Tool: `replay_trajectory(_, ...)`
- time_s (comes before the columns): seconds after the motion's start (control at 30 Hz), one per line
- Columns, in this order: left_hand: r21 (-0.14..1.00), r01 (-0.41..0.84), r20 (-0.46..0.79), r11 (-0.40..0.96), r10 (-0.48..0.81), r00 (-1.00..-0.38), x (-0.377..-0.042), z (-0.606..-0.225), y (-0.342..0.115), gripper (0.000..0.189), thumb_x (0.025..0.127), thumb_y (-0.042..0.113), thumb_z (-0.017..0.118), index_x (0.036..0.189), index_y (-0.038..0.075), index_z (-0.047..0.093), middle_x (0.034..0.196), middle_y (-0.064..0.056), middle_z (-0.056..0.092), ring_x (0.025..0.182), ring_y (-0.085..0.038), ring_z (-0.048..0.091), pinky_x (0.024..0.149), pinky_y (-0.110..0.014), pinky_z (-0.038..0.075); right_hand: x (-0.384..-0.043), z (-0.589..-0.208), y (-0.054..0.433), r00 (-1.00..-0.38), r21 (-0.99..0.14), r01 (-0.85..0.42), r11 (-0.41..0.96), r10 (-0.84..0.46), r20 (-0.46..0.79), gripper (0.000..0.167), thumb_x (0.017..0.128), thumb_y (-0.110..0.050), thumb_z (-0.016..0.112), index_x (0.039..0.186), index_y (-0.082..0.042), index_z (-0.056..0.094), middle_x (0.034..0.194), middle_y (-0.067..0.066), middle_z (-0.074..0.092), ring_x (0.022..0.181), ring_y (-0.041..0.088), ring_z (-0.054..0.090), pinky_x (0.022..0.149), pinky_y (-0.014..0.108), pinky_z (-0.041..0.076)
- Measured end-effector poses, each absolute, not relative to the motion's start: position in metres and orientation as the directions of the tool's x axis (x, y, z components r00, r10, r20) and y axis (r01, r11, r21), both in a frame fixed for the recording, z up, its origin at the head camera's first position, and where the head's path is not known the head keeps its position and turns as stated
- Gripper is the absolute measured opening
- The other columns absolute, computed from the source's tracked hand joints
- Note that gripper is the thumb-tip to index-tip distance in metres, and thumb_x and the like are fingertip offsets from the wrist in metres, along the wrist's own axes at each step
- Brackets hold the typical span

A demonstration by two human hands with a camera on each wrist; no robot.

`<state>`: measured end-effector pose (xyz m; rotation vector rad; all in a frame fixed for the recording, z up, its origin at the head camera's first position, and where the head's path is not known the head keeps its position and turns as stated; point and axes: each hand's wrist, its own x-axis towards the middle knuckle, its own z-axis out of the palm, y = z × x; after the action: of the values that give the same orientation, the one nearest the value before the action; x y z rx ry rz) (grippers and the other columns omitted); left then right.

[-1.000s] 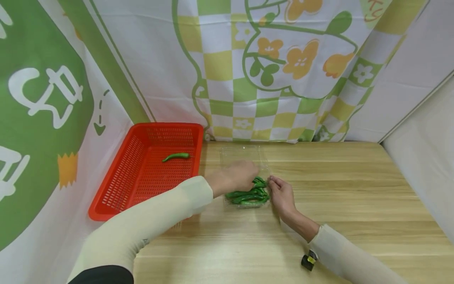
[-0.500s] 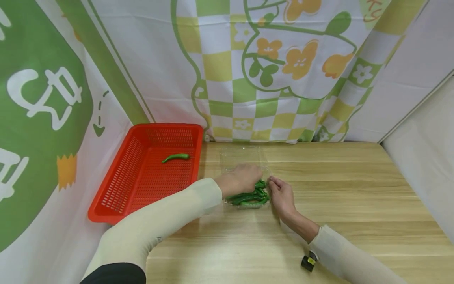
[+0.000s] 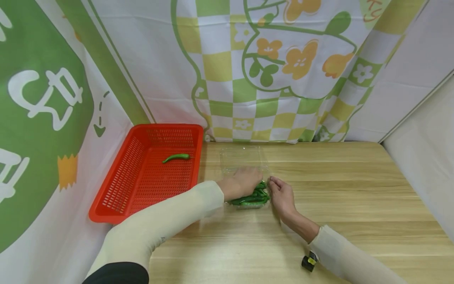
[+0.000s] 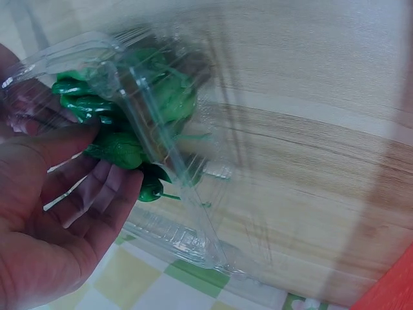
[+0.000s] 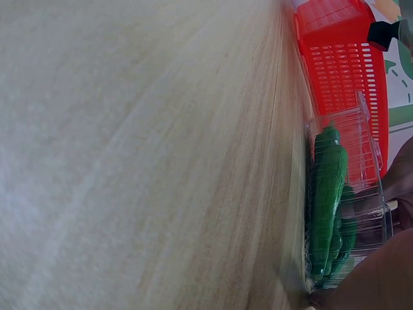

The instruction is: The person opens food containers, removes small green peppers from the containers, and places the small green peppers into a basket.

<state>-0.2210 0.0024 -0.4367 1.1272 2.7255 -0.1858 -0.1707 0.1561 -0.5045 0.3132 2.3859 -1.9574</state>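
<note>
Several green chili peppers (image 3: 253, 201) lie in a clear plastic clamshell box (image 3: 227, 156), its lid folded back toward the curtain. My left hand (image 3: 242, 183) reaches over the box from the left and hides part of the peppers. In the left wrist view, its thumb and fingers (image 4: 113, 206) lie on either side of one chili pepper (image 4: 119, 150) and pinch it. At the box's right side, my right hand (image 3: 283, 197) pinches the edge between thumb and fingers. The right wrist view shows peppers (image 5: 328, 200) through the box wall.
A red perforated basket (image 3: 122, 181) stands to the left, with a single green chili pepper (image 3: 176, 157) in it. The wooden table (image 3: 347, 189) ends at a patterned curtain (image 3: 248, 90). A small black device (image 3: 308, 261) sits by the right sleeve.
My left hand has shifted slightly right and toward me over the peppers, covering more of the left ones. The right hand stays at the box edge.
</note>
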Motion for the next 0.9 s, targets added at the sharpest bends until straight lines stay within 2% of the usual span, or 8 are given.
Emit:
replay_trajectory(0.37,-0.089,0.711,-0.237,0.698,0.678,-0.696,-0.221,-0.440,0.004,0.005,0.100,0.010,0.068,0.102,0.013,0.072,0.110,-0.005,0.073,0.098,-0.021,0.071,0.080,-0.036,0.062,-0.171,-0.505,0.155,-0.978,-0.963,0.179,0.200,0.138,-0.153,0.041,0.112,-0.008,0.047,0.147,0.013,0.051,0.148,0.027,0.057,0.142,0.034,0.052,0.112,0.042,0.047)
replay_trajectory(0.53,-0.067,0.702,-0.226,0.709,0.674,-0.703,-0.221,-0.438,0.003,0.006,0.101,0.010,0.068,0.105,0.012,0.071,0.112,-0.005,0.073,0.100,-0.020,0.071,0.083,-0.034,0.061,-0.171,-0.505,0.155,-0.977,-0.965,0.185,0.185,0.144,-0.160,0.041,0.112,-0.008,0.048,0.147,0.012,0.051,0.147,0.027,0.058,0.139,0.034,0.056,0.105,0.030,0.052)
replay_trajectory(0.67,-0.034,0.702,-0.217,0.712,0.680,-0.700,-0.220,-0.433,0.001,0.006,0.100,0.006,0.067,0.103,0.011,0.070,0.111,-0.005,0.072,0.099,-0.020,0.070,0.083,-0.034,0.061,-0.172,-0.505,0.155,-0.976,-0.964,0.184,0.191,0.148,-0.157,0.041,0.112,-0.008,0.048,0.147,0.013,0.052,0.147,0.027,0.058,0.139,0.034,0.056,0.102,0.022,0.052)
replay_trajectory(0.9,-0.043,0.703,-0.215,0.710,0.681,-0.700,-0.219,-0.424,0.000,0.010,0.102,0.004,0.064,0.106,0.011,0.070,0.113,-0.006,0.072,0.103,-0.021,0.070,0.087,-0.035,0.060,-0.171,-0.504,0.155,-0.977,-0.959,0.184,0.213,0.143,-0.156,0.041,0.112,-0.007,0.048,0.147,0.012,0.052,0.148,0.027,0.057,0.143,0.033,0.052,0.112,0.038,0.046)
